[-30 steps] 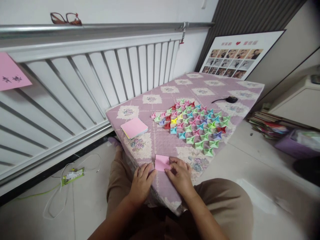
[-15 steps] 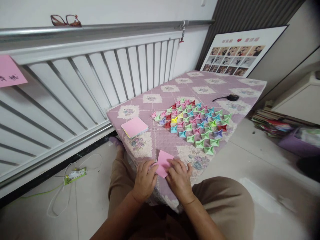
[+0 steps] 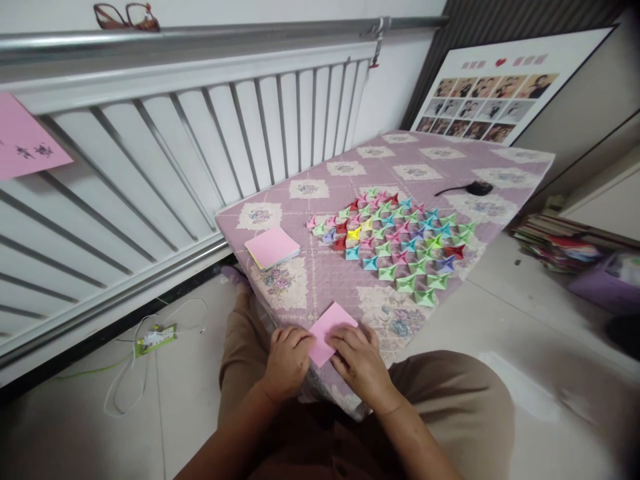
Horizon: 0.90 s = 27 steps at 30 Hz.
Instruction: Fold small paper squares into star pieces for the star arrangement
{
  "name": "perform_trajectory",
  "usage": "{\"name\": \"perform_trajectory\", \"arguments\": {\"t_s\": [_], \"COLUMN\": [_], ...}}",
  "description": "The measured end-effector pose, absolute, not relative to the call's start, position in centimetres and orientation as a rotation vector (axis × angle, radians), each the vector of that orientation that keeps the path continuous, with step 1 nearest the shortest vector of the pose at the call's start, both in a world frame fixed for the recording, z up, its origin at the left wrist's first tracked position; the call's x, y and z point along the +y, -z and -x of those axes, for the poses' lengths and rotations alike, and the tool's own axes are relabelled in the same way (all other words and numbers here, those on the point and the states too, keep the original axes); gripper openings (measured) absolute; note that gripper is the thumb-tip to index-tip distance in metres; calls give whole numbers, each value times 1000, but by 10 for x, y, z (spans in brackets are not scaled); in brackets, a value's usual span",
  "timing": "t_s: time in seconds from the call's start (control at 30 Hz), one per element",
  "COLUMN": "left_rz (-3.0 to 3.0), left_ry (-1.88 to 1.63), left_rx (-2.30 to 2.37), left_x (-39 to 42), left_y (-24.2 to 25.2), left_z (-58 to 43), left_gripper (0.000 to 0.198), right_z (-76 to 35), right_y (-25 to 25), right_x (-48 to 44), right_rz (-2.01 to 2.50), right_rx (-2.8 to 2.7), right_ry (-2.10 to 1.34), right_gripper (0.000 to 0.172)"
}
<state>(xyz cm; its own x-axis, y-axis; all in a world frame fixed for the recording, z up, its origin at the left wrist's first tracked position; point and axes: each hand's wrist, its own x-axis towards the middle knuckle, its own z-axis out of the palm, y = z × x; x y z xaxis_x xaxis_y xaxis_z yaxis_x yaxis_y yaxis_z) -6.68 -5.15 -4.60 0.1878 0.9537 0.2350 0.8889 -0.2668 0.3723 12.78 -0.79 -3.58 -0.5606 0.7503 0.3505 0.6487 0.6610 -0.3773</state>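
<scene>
A pink sheet of paper [image 3: 326,325] lies at the near end of the cloth-covered table, its corner pointing away from me. My left hand [image 3: 290,357] pinches its left corner between bent fingers. On the right side of the sheet, my right hand [image 3: 359,360] has its fingers curled over the edge, with the thumb low by the paper. Beyond my hands stand rows of small folded paper boats [image 3: 387,247] in green, pink, red, blue, yellow and purple. To the left sits a stack of square paper [image 3: 271,247] with a pink sheet on top.
The flowered tablecloth [image 3: 330,280] covers a narrow table beside a white radiator [image 3: 240,133]. Farther back lies a black object with a short cable [image 3: 477,188]. Glasses [image 3: 127,17] rest on the pipe, and a power strip [image 3: 156,339] is on the floor.
The pink sheet, with part of it turned up and folded before, now looks flatter and its creased part has opened out. My right fingers have shifted over it. The camera view has tilted slightly.
</scene>
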Motion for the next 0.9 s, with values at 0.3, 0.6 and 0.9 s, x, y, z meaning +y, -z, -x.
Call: {"name": "perform_trajectory", "arguments": {"t_s": [0.3, 0.6, 0.9], "left_rz": [-2205, -1859, -1732], "left_ry": [-670, -692, -539], "left_rx": [1823, 2045, 2074], "left_x": [-47, -46, -35], "left_y": [42, 39, 34], "left_z": [67, 71, 77], "left_gripper": [18, 14, 16], "right_z": [-125, -116, -107], "right_y": [35, 37, 37], "right_x": [-7, -3, -4], "right_rz": [1134, 1341, 1521], "right_rx": [-2385, -2276, -2239], "right_ry": [-397, -378, -270], "right_gripper": [12, 20, 27]}}
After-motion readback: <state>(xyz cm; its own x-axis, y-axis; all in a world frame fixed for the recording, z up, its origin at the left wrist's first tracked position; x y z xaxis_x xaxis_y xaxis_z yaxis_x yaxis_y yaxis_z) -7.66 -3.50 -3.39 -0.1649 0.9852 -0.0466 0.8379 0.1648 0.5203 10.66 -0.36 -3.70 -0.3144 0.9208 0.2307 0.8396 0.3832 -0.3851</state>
